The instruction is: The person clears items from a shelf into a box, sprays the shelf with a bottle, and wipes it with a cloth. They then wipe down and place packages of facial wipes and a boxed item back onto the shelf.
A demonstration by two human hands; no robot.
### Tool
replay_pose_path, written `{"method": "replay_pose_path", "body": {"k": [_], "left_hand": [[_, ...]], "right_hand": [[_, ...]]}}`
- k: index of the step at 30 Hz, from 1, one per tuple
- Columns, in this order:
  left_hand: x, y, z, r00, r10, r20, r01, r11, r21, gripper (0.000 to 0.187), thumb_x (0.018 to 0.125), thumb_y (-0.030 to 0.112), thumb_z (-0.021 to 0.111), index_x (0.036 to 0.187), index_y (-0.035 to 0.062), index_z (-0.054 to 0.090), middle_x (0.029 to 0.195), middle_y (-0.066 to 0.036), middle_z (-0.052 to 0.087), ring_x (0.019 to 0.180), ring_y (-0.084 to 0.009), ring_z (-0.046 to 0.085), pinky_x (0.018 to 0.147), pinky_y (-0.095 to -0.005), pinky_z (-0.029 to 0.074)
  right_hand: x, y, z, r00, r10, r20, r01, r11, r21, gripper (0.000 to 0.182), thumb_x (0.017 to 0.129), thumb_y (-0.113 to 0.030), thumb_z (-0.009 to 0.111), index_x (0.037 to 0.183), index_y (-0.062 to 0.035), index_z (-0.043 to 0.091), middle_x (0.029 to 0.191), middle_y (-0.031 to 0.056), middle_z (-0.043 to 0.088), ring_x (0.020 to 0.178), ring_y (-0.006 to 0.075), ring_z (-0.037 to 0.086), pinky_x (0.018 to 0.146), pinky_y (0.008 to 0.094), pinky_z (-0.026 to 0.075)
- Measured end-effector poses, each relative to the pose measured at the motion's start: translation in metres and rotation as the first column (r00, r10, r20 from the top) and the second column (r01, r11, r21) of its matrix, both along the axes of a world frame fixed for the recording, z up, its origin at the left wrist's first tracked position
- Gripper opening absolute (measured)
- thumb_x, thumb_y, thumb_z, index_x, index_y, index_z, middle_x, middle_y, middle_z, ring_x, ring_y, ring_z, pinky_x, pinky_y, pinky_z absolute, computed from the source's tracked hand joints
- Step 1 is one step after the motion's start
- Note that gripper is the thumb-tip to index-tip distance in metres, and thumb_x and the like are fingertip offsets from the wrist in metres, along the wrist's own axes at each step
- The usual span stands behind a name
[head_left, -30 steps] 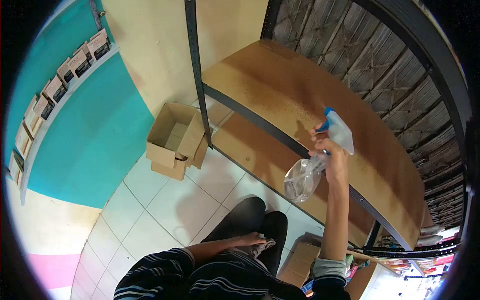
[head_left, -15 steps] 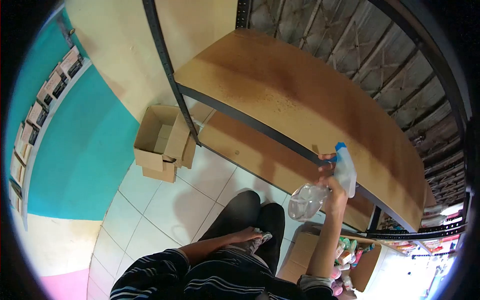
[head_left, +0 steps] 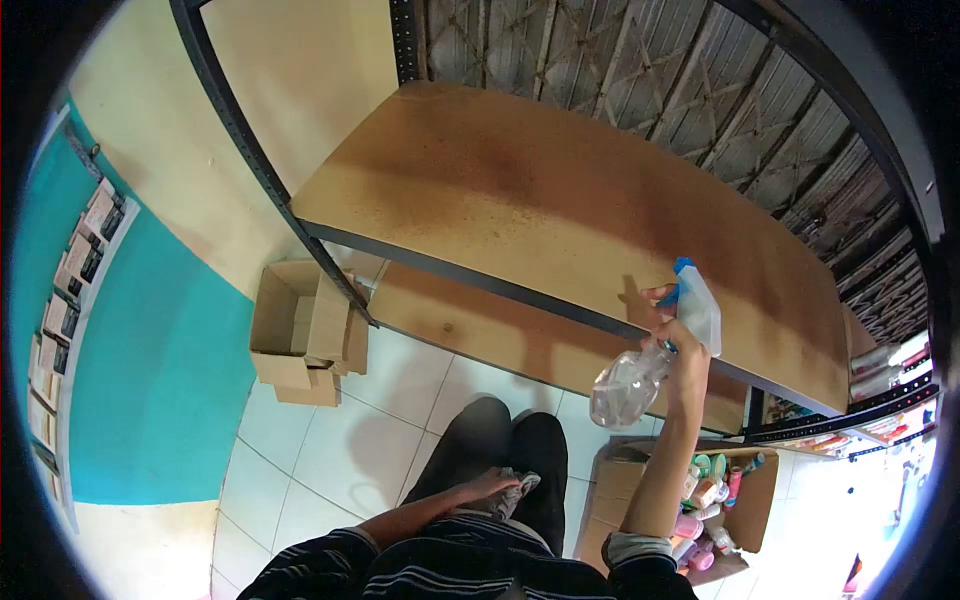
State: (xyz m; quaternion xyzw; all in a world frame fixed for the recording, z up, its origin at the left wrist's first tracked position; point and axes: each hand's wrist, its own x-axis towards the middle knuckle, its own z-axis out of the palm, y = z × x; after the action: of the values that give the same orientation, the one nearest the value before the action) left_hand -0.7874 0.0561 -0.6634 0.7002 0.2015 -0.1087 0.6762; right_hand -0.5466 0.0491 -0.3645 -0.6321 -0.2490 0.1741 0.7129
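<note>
A clear spray bottle (head_left: 628, 388) with a white and blue spray head is held in my right hand (head_left: 682, 345), its fingers around the neck and trigger. The bottle is tilted in front of the shelf's front edge. My left hand (head_left: 490, 485) is closed on a crumpled grey cloth (head_left: 515, 494) above my lap. Beyond the bottle stretches a brown wooden shelf board (head_left: 560, 215) in a dark metal frame, with speckled dirt and brown stains on its surface.
Below lies a second shelf board (head_left: 460, 320). At the left, an open cardboard box (head_left: 285, 325) stands on white tiles by the wall. Another box (head_left: 755, 505), holding several bottles and tubs, stands at the lower right. Small boxes (head_left: 75, 262) line a wall ledge. A metal lattice rises behind the shelf.
The view has shifted, so the shelf's corner and left wall appear further left and the boxes lower. My right hand still holds the bottle, now slightly higher in view. My left hand keeps the cloth.
</note>
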Motion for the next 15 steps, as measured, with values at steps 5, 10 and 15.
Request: {"method": "replay_pose_path", "body": {"k": [5,10,15], "left_hand": [[0.001,-0.003,-0.042,0.999,-0.043,0.011,0.044,0.992,-0.120,0.031,0.078,0.036,0.053,0.084,0.0075,0.063,0.076,-0.005,0.058,0.072,-0.0143,0.051,0.068,-0.0285,0.040],[0.001,-0.002,-0.034,0.999,-0.037,0.025,0.039,0.993,-0.111,0.030,0.078,0.033,0.053,0.085,0.0055,0.062,0.076,-0.005,0.059,0.072,-0.0142,0.053,0.068,-0.0284,0.040],[0.000,-0.003,-0.042,0.993,0.022,-0.118,-0.047,0.976,-0.214,0.030,0.077,0.033,0.053,0.087,0.0064,0.062,0.078,-0.005,0.059,0.073,-0.0149,0.053,0.068,-0.0285,0.040]], "right_hand": [[0.000,-0.016,-0.008,0.998,0.067,0.006,-0.066,0.993,-0.093,0.026,0.053,-0.002,0.051,0.078,0.0008,0.051,0.068,0.0065,0.052,0.056,0.0119,0.047,0.048,0.0233,0.039],[-0.001,-0.027,-0.022,0.990,0.121,-0.066,-0.128,0.984,-0.120,0.024,0.050,0.001,0.052,0.074,0.0011,0.051,0.066,0.0066,0.052,0.055,0.0130,0.047,0.049,0.0228,0.038],[0.001,-0.041,-0.013,1.000,0.019,0.019,-0.016,0.990,-0.142,0.031,0.052,-0.003,0.050,0.083,0.0022,0.052,0.071,0.0068,0.053,0.067,0.0139,0.050,0.052,0.0233,0.041]]}}
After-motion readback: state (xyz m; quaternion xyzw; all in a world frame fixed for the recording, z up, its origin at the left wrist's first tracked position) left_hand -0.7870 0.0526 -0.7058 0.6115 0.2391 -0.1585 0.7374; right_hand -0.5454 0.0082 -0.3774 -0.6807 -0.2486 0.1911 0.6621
